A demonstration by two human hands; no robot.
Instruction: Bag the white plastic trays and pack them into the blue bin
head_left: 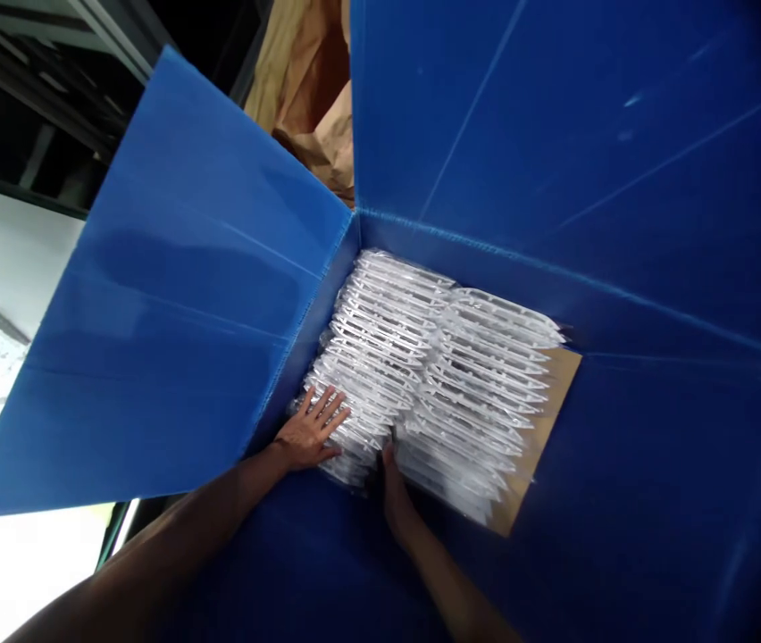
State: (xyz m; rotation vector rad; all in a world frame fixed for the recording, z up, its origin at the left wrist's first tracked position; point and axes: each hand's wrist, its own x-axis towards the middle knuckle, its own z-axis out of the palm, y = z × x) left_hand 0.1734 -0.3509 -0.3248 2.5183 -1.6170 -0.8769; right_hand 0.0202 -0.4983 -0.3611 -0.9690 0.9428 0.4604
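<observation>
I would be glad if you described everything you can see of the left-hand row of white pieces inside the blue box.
The left-hand row is many thin, pale pieces, apparently plastic, packed closely one behind another in shiny, see-through wrapping. It runs along the left wall of the blue box, beside the right-hand row. The left hand lies spread on its near end. The right hand is at the near inner corner; its grip is hidden.

Inside the box [648, 438], two rows of parts lie side by side: the left row [380, 335] beside the left wall, the right row [480, 384] over a cardboard sheet [553, 393] (its right edge juts out). Paper [335, 129] lies behind the box.
</observation>
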